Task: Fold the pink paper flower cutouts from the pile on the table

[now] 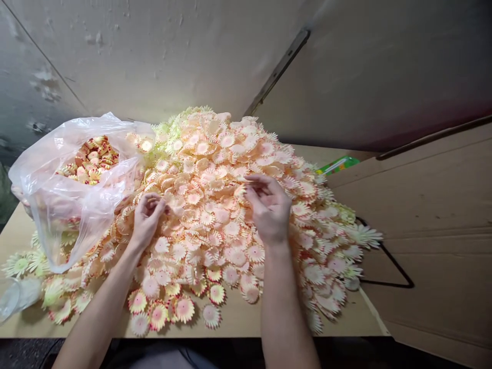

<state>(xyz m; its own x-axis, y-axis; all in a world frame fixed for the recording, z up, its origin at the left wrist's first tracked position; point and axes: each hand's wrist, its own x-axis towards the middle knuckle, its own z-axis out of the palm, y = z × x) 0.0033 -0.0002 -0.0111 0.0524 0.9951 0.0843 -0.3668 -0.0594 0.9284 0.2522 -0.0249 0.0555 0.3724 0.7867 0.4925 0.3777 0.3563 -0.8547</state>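
Observation:
A large heap of pale pink and cream artificial flower pieces (207,218), round with notched rims, covers the middle of the table. My left hand (146,215) is at the heap's left side with its fingers curled and thumb and fingertips together; what is between them, if anything, is too small to make out. Farther right, my right hand (269,205) is above the heap, thumb and index finger closing at the edge of a cream flower piece (240,192). Its other fingers are bent inward.
An open translucent plastic bag (46,159) holding stacked red-edged flower pieces (96,159) stands left. A clear plastic item (19,297) lies at the table's (226,325) left front. To the right are a cardboard sheet (430,230), a black metal bar (395,266) and a green packet (338,165).

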